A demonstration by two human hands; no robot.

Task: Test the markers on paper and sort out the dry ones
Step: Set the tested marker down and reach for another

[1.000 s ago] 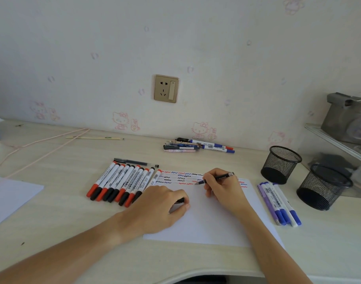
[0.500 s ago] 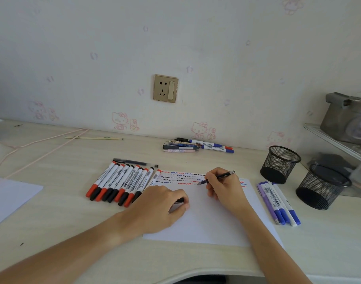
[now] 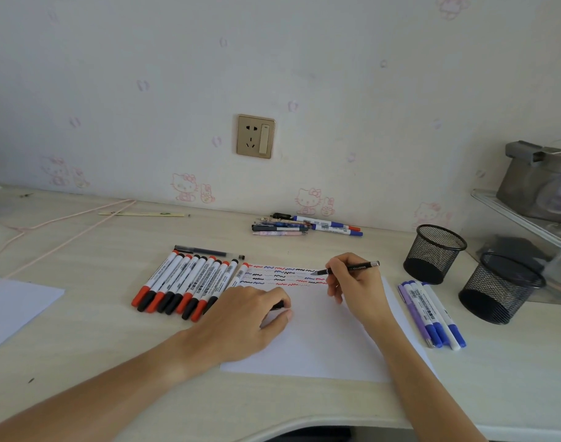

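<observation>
A white sheet of paper (image 3: 320,346) lies in front of me, with rows of red, blue and black squiggles along its top edge. My right hand (image 3: 352,282) pinches a thin black pen (image 3: 352,268), its tip on the right end of the squiggle rows. On the sheet's left part rests my left hand (image 3: 241,317), curled round a small black cap (image 3: 278,305). A row of several red- and black-capped markers (image 3: 183,282) lies left of the sheet. Several blue- and purple-capped markers (image 3: 432,314) lie right of it.
Two black mesh pen cups (image 3: 432,253) (image 3: 499,288) stand at the right, near a clear shelf (image 3: 528,218). A pile of pens (image 3: 304,226) lies by the wall, a clear pen (image 3: 209,251) behind the marker row. Another sheet (image 3: 14,307) and a pink cord (image 3: 65,221) lie at left.
My right hand has moved the pen tip to the right along the squiggle rows. My left hand has stayed on the paper.
</observation>
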